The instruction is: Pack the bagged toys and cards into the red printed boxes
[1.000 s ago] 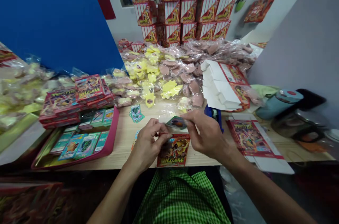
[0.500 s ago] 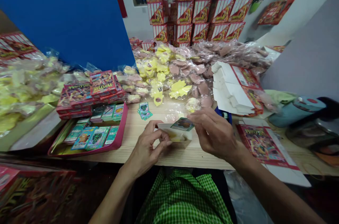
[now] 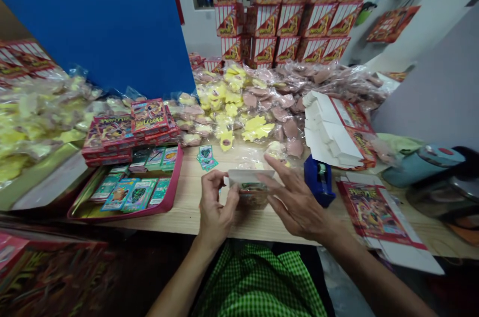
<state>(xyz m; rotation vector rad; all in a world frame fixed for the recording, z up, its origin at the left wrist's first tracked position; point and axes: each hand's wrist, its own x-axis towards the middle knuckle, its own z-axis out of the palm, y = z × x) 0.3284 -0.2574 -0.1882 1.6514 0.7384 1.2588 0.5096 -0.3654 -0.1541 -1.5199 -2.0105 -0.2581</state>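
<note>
Over the near edge of the wooden table, my left hand (image 3: 215, 204) grips a small carton (image 3: 243, 175) by its left side, thumb in front. The carton's white flap stands up, and a greenish card (image 3: 252, 186) shows in its opening. At the carton's right side my right hand (image 3: 299, 199) has its fingers spread, with the fingertips at the flap; they are slightly blurred and appear to hold nothing. A few green cards (image 3: 206, 157) lie on the table beyond my left hand. A blue tape dispenser (image 3: 319, 184) stands right of the carton.
A pink-rimmed tin (image 3: 175, 182) of cards sits left, with red boxes (image 3: 149, 116) stacked behind it. Bagged yellow pieces (image 3: 258, 128) and pinkish ones pile at the back. Unfolded cartons (image 3: 325, 130), a flat printed carton (image 3: 370, 207) and a blue bottle (image 3: 422, 164) are right.
The card that my right hand held above the carton is now down inside it. My right fingers have let go and spread beside the flap, which is more upright. The view has shifted slightly.
</note>
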